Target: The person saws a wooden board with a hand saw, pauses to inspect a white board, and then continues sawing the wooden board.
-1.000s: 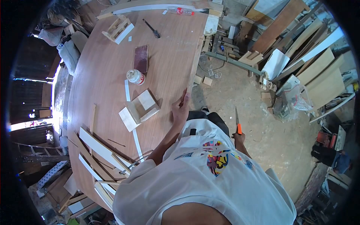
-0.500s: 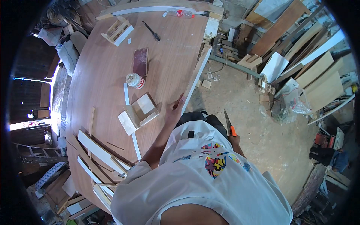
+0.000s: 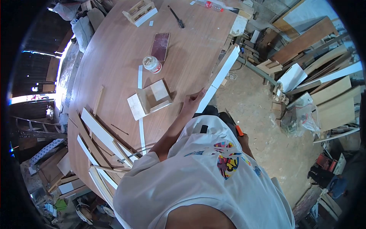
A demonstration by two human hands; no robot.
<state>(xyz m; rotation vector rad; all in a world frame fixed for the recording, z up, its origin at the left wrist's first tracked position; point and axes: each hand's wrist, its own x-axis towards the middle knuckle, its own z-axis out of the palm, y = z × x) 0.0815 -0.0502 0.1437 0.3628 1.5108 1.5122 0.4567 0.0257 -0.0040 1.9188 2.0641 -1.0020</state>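
Observation:
My left hand (image 3: 195,100) grips the near part of a long narrow board (image 3: 222,78), which lies along the right edge of the table. The board's white face points up, and a thin dark line crosses it just ahead of my fingers. Low at my right side, my right hand (image 3: 244,139) is closed around the orange handle of a handsaw (image 3: 239,130). Its blade points forward, apart from the board. Left of my left hand sits a small open-sided wooden box piece (image 3: 155,100) with white and bare wood faces.
On the table (image 3: 114,76) stand a jar with a red-and-white label (image 3: 152,65), a dark red block (image 3: 160,46) and a slatted wooden piece (image 3: 140,13). Loose strips (image 3: 101,131) pile up at the near left. Stacked boards (image 3: 305,49) lean at the right; a person (image 3: 335,183) is at lower right.
The view has shifted, so the table contents sit differently in frame. The board has turned, showing more of its white face and the dark line. Both hands keep their grips.

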